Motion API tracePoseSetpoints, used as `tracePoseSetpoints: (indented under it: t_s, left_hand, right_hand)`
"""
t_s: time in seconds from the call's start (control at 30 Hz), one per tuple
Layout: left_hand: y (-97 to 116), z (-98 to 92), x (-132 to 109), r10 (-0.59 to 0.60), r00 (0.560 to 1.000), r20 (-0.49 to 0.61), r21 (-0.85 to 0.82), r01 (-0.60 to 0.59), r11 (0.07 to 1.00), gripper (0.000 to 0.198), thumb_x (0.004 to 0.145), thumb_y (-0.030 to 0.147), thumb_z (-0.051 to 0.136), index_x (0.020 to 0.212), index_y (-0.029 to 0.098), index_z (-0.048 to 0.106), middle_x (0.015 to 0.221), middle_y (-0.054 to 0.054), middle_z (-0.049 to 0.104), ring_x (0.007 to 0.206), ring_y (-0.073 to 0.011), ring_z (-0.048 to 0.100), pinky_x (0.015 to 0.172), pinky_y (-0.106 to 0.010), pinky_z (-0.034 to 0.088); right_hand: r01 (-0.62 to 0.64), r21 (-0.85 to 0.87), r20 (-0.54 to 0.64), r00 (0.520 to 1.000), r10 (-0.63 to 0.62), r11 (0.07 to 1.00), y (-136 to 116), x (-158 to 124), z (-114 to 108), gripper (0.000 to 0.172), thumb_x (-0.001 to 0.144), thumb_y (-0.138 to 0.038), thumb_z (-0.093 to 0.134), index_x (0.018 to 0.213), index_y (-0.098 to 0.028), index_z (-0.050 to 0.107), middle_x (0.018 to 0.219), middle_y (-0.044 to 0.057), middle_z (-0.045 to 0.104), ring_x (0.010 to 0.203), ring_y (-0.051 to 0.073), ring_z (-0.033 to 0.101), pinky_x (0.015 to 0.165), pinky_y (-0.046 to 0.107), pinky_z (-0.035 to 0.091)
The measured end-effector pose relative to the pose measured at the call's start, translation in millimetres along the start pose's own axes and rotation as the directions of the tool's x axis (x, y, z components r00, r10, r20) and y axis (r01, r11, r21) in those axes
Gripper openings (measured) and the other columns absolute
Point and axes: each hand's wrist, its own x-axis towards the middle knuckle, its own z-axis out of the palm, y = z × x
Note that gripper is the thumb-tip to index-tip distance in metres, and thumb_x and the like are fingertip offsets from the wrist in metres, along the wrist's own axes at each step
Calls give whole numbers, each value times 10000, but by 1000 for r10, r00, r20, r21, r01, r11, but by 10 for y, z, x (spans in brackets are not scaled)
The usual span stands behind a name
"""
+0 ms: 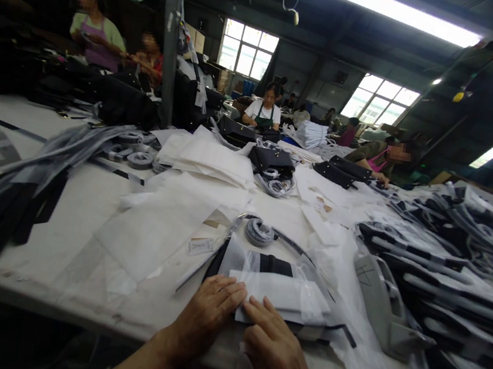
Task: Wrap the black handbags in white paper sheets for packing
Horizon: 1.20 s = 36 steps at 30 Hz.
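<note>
A black bag point(277, 266), partly covered by clear plastic and a white sheet point(276, 286), lies in front of me at the table's near edge. My left hand point(208, 310) rests on the left end of the sheet, fingers laid side by side. Over the sheet's lower edge my right hand point(274, 343) is stretched out, its fingertips close to those of the left. Just beyond the bag sits a coiled strap in grey wrapping point(259, 232). A small printed card point(201, 246) lies to its left. The bag's underside is hidden.
A grey tape dispenser point(380, 307) stands at right, beside stacked wrapped black pieces point(450, 297). Long black straps point(31, 185) lie at left, white sheets point(205, 161) farther back. Other people work across the table, one in a white shirt point(259, 112).
</note>
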Motion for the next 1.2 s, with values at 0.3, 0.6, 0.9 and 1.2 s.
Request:
tracePoseSetpoints:
  t_s: [0.3, 0.6, 0.9, 1.2]
  left_hand:
    - [64, -160, 56, -213, 962, 173, -267, 254, 930, 376, 893, 109, 456, 1216, 248, 589, 1262, -33, 674, 1248, -232, 573, 1086, -496, 449]
    - [130, -39, 111, -334, 939, 76, -283, 342, 896, 159, 844, 152, 699, 956, 263, 681, 1087, -21, 724, 1133, -260, 635, 1007, -486, 500]
    - [58, 29, 45, -204, 979, 18, -188, 204, 961, 238, 843, 65, 615, 975, 259, 653, 1099, -3, 726, 1124, -250, 638, 1000, -496, 479]
    - [80, 16, 70, -113, 993, -24, -64, 112, 992, 177, 931, 133, 521, 956, 247, 655, 1044, -23, 737, 1099, -223, 650, 1006, -454, 481]
  right_hand:
    - [14, 0, -125, 992, -14, 1000, 0, 6, 74, 242, 954, -66, 406, 1039, -174, 605, 1229, 116, 706, 1215, 200, 627, 1101, 413, 468]
    - [-18, 53, -201, 979, 28, 998, 1, 34, 95, 214, 961, -78, 441, 1059, -190, 594, 1134, 95, 745, 1110, 193, 690, 1050, 376, 519]
    - [117, -14, -216, 969, -117, 993, -184, -44, 136, 279, 949, -52, 356, 900, -205, 584, 859, 21, 742, 813, 142, 711, 1022, 349, 503]
    - [152, -26, -183, 971, -155, 988, -242, -47, 170, 326, 1019, -122, 309, 816, -213, 547, 634, 0, 612, 532, 137, 537, 524, 274, 384]
